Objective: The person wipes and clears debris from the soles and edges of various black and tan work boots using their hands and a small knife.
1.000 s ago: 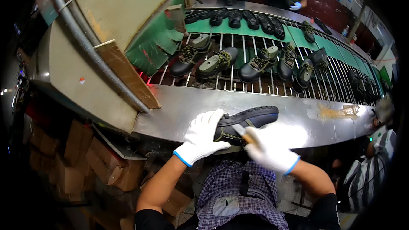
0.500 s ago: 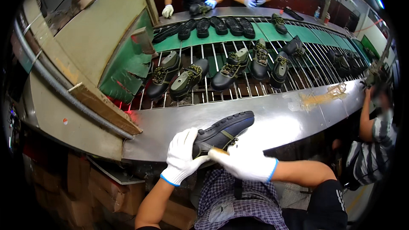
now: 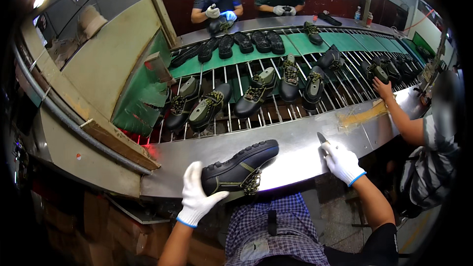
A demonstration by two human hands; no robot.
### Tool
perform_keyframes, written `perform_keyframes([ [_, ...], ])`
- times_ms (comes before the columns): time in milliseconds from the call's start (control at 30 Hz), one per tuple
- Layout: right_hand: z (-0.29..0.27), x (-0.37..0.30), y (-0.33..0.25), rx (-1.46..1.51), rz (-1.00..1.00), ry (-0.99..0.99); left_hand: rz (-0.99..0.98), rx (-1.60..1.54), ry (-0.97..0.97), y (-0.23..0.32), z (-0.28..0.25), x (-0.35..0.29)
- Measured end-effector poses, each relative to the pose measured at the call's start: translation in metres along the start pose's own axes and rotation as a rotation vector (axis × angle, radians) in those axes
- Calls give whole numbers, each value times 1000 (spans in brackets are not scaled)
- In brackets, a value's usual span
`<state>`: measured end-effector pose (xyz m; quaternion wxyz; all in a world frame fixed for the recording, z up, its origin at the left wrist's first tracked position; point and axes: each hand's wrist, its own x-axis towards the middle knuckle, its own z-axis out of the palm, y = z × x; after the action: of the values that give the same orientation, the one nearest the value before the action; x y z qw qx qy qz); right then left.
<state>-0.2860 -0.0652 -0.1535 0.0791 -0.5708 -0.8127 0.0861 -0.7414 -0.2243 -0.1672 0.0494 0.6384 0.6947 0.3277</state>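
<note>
A black safety shoe (image 3: 239,167) with yellow stitching and speckled laces lies on its side at the near edge of the steel ledge (image 3: 187,150), sole facing away from me and toe to the right. My left hand (image 3: 197,194), in a white knit glove with a blue cuff, grips its heel, fingers behind and thumb on the near side. Off to the right above the ledge, my gloved right hand (image 3: 341,160) closes around a slim tool (image 3: 322,138) with a dark, blade-like tip. The glove hides its handle.
Beyond the ledge, several finished-looking shoes (image 3: 253,93) rest on a rack of metal rods (image 3: 276,111). Black soles (image 3: 243,42) line a green strip (image 3: 290,44) behind them. Two people work opposite. At right, a co-worker's hand (image 3: 382,88) reaches onto the rack. A wooden-edged panel (image 3: 106,138) bounds the left.
My right hand has moved away from the shoe to the right, carrying the tool. The shoe has come down onto the ledge, still in my left hand. The right co-worker's hand now reaches for shoes.
</note>
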Motion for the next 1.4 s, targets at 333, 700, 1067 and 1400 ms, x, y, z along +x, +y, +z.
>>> perform_keyframes([
  [333, 34, 82, -131, 272, -452, 23, -281, 209, -175, -2, 25, -47],
  [700, -9, 101, -186, 1200, -506, -138, -262, -372, 87, 89, -67, 54],
  [1067, -36, 52, -127, 1648, -569, 80, 319, -611, 38, 156, 10, 66],
  [1400, -46, -23, -99, 1538, -76, 319, 535, -535, -227, 182, 19, 91],
])
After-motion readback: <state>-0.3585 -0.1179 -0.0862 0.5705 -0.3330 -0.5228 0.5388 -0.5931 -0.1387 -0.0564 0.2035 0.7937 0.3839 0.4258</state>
